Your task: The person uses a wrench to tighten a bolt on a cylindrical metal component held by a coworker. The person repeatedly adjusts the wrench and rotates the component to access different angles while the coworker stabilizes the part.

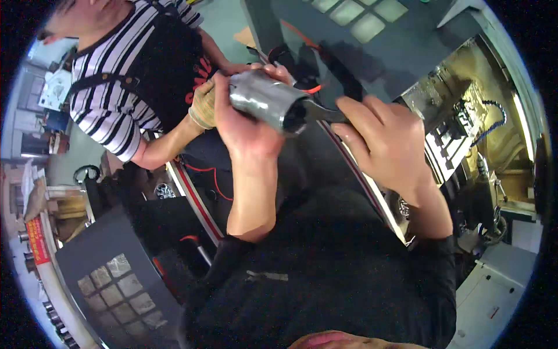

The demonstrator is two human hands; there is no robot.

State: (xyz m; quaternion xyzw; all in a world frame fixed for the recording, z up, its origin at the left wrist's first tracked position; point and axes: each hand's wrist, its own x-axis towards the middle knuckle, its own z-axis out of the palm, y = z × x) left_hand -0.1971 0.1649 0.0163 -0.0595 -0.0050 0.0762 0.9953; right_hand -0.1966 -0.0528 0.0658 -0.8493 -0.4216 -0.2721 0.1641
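Observation:
My left hand (pixel 250 131) is closed around a grey, shiny metal cylinder (pixel 261 99), held tilted with its open, dark-looking end toward the right. A slim metal tool (pixel 321 109) with a curved shaft reaches to the rim of that end. Closed on the tool's other end is my right hand (pixel 386 139); I cannot make out the exact kind of tool. Fingers (pixel 279 72) show beyond the cylinder, and I cannot tell whose they are. A co-worker's gloved hand (pixel 203 104) is right beside my left hand.
The co-worker in a striped shirt and dark apron (pixel 168 70) stands close at the far left. An open machine bay (pixel 465 128) with metal fixtures is to the right. A dark panel with square windows (pixel 119 291) lies at the lower left, near a red-headed hammer-like tool (pixel 197 249).

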